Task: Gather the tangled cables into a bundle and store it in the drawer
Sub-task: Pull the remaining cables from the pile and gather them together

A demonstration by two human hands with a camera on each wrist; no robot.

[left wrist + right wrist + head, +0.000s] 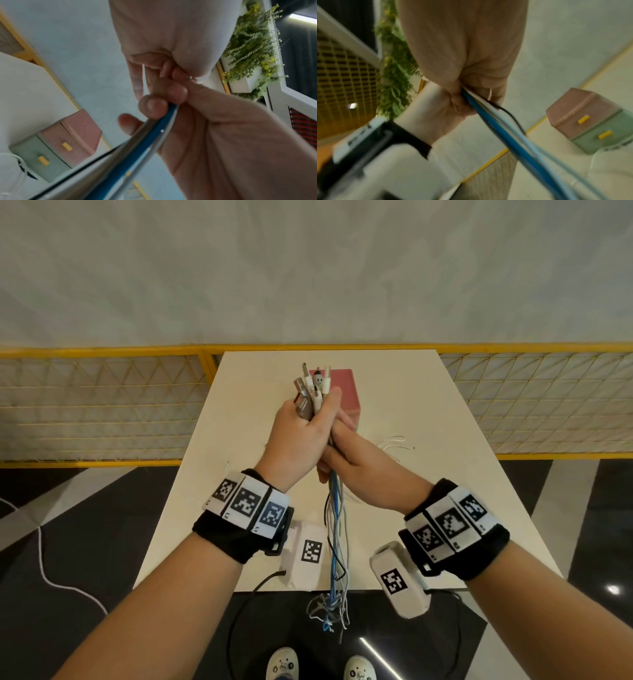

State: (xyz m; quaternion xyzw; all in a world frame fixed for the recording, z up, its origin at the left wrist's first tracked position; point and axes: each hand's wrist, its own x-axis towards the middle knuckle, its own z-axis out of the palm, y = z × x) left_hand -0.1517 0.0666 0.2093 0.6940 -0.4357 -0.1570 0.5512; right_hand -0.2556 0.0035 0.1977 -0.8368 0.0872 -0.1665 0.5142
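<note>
Head view | both fists, left hand (297, 436) and right hand (356, 463), grip cables (337, 529) | drawer box (342, 392) half hidden, seemingly closed

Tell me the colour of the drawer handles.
Yellow handles, clearest in the right wrist view.

A yellow mesh fence (102, 405) stands behind the white table (428, 474).

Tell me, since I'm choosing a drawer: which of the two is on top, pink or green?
The pink drawer is on top; the green drawer sits directly beneath it. Both have yellow handles.
</note>
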